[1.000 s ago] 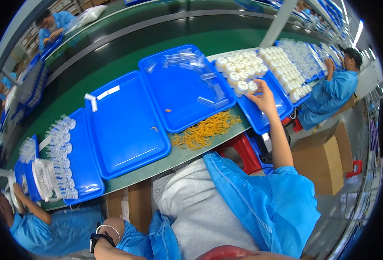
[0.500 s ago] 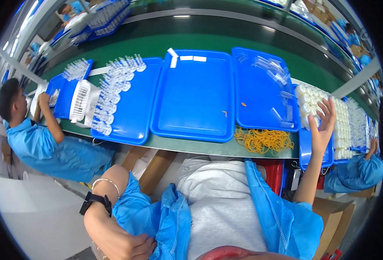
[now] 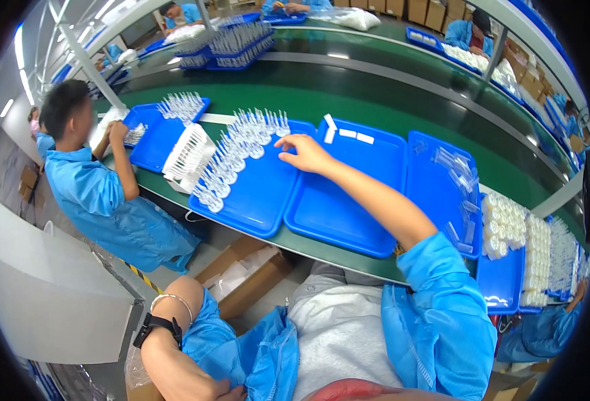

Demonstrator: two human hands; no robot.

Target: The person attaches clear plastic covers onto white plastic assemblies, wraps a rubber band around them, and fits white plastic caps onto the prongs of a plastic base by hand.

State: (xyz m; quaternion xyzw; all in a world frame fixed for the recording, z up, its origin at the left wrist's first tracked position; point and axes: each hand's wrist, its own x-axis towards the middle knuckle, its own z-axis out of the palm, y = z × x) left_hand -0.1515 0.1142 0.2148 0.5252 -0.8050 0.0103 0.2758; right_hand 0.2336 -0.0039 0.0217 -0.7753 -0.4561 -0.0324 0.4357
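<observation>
My right hand (image 3: 305, 154) reaches across to the left, its fingers apart and nothing in them. It hovers over the edge where the left blue tray (image 3: 261, 207) meets the middle blue tray (image 3: 348, 220). Closest to the fingertips are clear plastic pieces with round bases and upright stems (image 3: 231, 160), standing in rows on the left tray. Small white rectangular pieces (image 3: 356, 136) lie at the far edge of the middle tray. My left hand (image 3: 231, 390) rests low against my blue jacket, fingers curled and partly cut off by the lower edge; what they hold, if anything, is hidden.
A right-hand blue tray (image 3: 435, 200) carries clear tubes. Beyond it are white round parts (image 3: 503, 224) in stacks. A white rack (image 3: 189, 157) stands left, beside a co-worker in blue (image 3: 88, 174). Below the table edge sits an open cardboard box (image 3: 248, 271).
My right hand has swung from above the white parts at the right to the left tray. The view has turned, so the trays appear lower and farther right. My left arm stays bent at my side.
</observation>
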